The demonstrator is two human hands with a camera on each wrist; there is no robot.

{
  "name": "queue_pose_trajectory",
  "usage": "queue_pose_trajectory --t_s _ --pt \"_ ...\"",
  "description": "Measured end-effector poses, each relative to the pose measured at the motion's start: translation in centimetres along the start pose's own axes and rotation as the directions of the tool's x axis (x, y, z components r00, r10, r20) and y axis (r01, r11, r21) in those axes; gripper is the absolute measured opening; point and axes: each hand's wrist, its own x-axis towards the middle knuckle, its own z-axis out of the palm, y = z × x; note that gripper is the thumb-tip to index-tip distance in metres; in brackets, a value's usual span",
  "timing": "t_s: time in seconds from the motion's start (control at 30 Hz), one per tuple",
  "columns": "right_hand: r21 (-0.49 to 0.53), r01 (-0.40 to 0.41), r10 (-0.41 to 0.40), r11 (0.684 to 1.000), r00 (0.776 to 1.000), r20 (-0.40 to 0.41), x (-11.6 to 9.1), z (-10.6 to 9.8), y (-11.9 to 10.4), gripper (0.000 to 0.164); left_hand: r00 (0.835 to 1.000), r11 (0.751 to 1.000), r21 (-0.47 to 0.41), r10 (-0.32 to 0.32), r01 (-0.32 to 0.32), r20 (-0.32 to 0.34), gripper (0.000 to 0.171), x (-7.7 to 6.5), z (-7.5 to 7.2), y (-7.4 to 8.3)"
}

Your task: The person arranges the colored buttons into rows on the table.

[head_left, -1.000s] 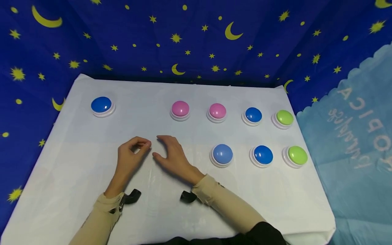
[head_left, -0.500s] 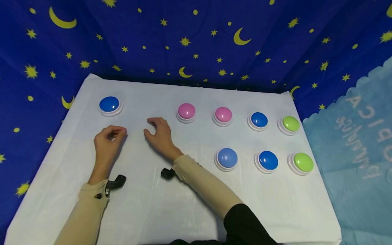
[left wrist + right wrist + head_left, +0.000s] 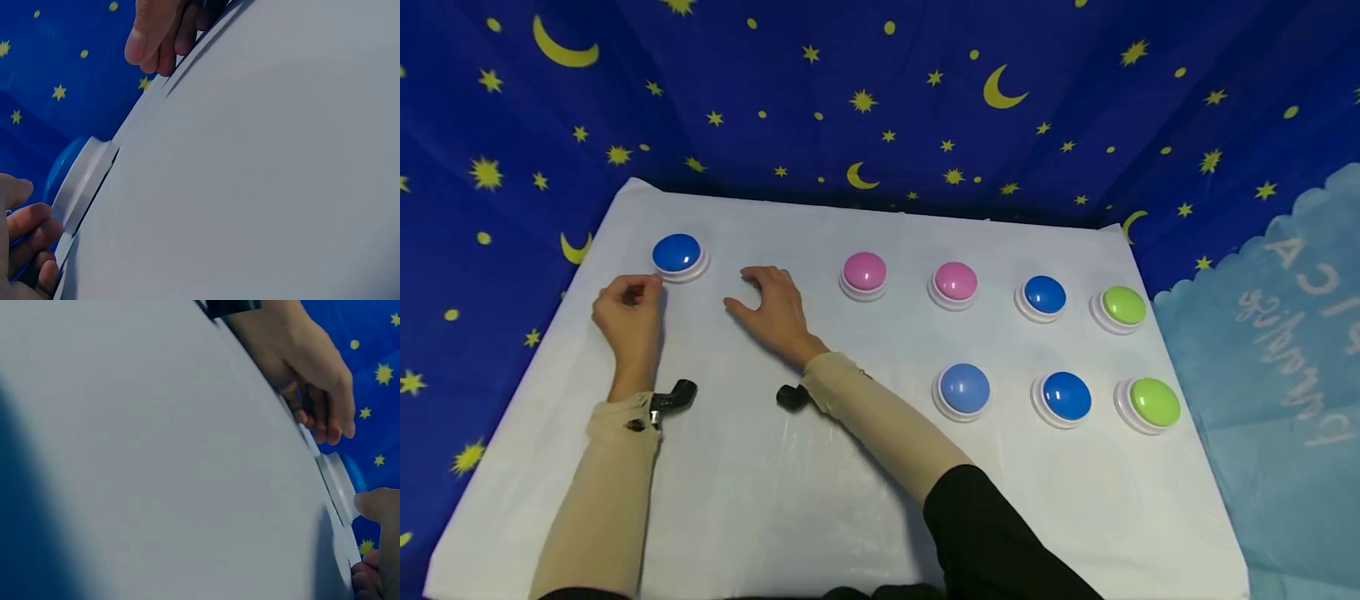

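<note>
A round push button with a blue dome and white base (image 3: 677,252) stands at the far left of the white-covered table. My left hand (image 3: 631,325) is just in front of it, fingertips right at the near left edge of the base. In the left wrist view the fingers (image 3: 34,219) are loosely bent, the thumb apart from them, with nothing between. My right hand (image 3: 775,312) is to the right of the same button, thumb and fingers spread with a gap facing it. In the right wrist view the button's base (image 3: 337,484) shows between both hands.
Two pink buttons (image 3: 865,272) (image 3: 956,282), a blue one (image 3: 1045,295) and a green one (image 3: 1123,306) form a back row to the right. Nearer stand a light blue button (image 3: 965,389), a blue one (image 3: 1067,397) and a green one (image 3: 1154,402). A starry blue cloth (image 3: 760,75) hangs behind.
Both hands have moved left and away from the body, from mid-table to either side of the far-left blue button. The buttons keep their places; the head view has shifted slightly.
</note>
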Motion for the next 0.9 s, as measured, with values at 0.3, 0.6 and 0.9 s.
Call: queue_pose_trajectory --t_s 0.3,0.6,0.9 --pt "-0.099 0.001 0.006 0.995 0.997 0.076 3.8 1.4 -1.2 0.062 0.999 0.999 0.024 -0.043 0.042 0.032 0.026 1.8 0.7 -0.2" --pt "-0.150 0.030 -0.003 0.988 0.984 0.177 6.5 2.2 -2.0 0.075 0.954 0.971 0.229 0.002 -0.075 0.301 0.067 1.5 0.6 0.3" --pt "-0.241 0.078 -0.027 0.967 0.978 0.207 6.4 2.9 -2.4 0.076 0.956 0.978 0.186 0.033 -0.091 0.293 0.060 1.6 0.6 0.0"
